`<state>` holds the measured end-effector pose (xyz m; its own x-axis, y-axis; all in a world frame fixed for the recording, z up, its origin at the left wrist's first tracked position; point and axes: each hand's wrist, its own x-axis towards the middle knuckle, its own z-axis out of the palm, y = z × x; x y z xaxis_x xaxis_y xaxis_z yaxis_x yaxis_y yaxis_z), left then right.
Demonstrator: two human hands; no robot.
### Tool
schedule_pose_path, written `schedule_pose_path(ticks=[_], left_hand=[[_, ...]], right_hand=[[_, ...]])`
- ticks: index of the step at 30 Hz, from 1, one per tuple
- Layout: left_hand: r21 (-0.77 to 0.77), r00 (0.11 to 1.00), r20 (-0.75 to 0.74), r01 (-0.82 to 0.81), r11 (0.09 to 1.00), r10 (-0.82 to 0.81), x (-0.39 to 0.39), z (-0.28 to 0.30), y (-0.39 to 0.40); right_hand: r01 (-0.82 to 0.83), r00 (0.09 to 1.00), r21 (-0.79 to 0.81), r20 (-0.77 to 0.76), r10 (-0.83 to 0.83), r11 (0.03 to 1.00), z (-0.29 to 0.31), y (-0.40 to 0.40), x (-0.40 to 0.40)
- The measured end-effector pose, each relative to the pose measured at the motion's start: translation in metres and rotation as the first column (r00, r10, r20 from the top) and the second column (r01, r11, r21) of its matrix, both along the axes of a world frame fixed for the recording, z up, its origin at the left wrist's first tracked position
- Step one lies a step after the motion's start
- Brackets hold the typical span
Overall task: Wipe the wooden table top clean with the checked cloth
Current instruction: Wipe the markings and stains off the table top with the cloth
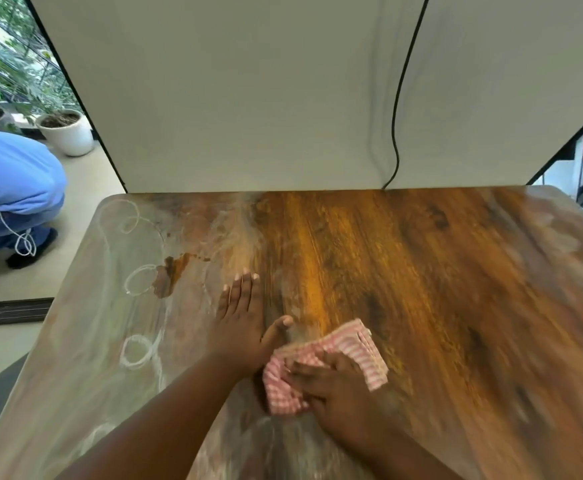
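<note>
We see the cloth (328, 362), a bunched pink-and-white checked rag, lying on the table (421, 271) near the table's front edge and roughly at its middle from left to right. The rear part of the cloth fans out flat on the wood; the front part is gathered into folds.

The right hand (338, 393) lies on top of the cloth. Its fingers bend over the gathered folds and press them to the table; the frame is blurred here, so we cannot tell how much fabric the fingers enclose.

The left hand (241, 320) rests palm down on the table, just left of the cloth. Its fingers are straight and close together, pointing toward the table's rear edge. Its thumb is spread to the right, with the tip near the cloth's rear corner. This hand holds nothing.

The table surface shows two conditions. The middle strip behind the cloth shows bright orange-brown wood grain. The left part carries a pale, chalky film with white looped marks (137, 351) and one dark brown patch (172, 275) behind and left of the left hand. A fainter haze lies at the table's right rear corner.

White panels (241, 98) stand along the table's rear edge, with a black cable (395, 133) hanging down between them. Left of the table, a person in blue clothing (9, 188) crouches on the floor, and white plant pots (66, 129) stand beyond.
</note>
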<state>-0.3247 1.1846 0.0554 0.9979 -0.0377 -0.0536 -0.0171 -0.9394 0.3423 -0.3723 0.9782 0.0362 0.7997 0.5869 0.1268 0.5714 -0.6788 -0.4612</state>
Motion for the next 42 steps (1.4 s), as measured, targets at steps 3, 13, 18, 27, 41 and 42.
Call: schedule_pose_path(ticks=[3, 13, 18, 27, 41, 42], left_hand=[[0.051, 0.999, -0.007, 0.046, 0.998, -0.046, -0.019, 0.003, -0.002], [0.030, 0.993, 0.041, 0.113, 0.993, -0.115, -0.077, 0.016, -0.042], [0.116, 0.996, 0.060, 0.065, 0.991, -0.072, -0.088, 0.033, -0.022], [0.145, 0.989, -0.040, 0.148, 0.978, -0.143, -0.146, 0.010, -0.048], [0.161, 0.983, 0.037, 0.175, 0.971, -0.183, -0.205, 0.017, -0.037], [0.157, 0.980, 0.035, 0.187, 0.970, -0.194, -0.213, 0.019, -0.037]], right_hand=[[0.082, 0.995, 0.013, -0.059, -0.081, 0.997, 0.005, -0.053, -0.006], [0.063, 0.996, -0.197, -0.055, -0.075, 0.978, 0.016, 0.024, -0.047], [-0.129, 0.991, -0.200, -0.053, 0.120, 0.971, 0.011, -0.083, -0.100], [0.164, 0.986, -0.257, 0.017, -0.165, 0.952, 0.037, -0.035, -0.092], [0.219, 0.954, -0.443, -0.090, -0.286, 0.869, 0.051, -0.041, -0.134], [0.160, 0.967, -0.424, -0.113, -0.228, 0.891, 0.048, -0.028, -0.154]])
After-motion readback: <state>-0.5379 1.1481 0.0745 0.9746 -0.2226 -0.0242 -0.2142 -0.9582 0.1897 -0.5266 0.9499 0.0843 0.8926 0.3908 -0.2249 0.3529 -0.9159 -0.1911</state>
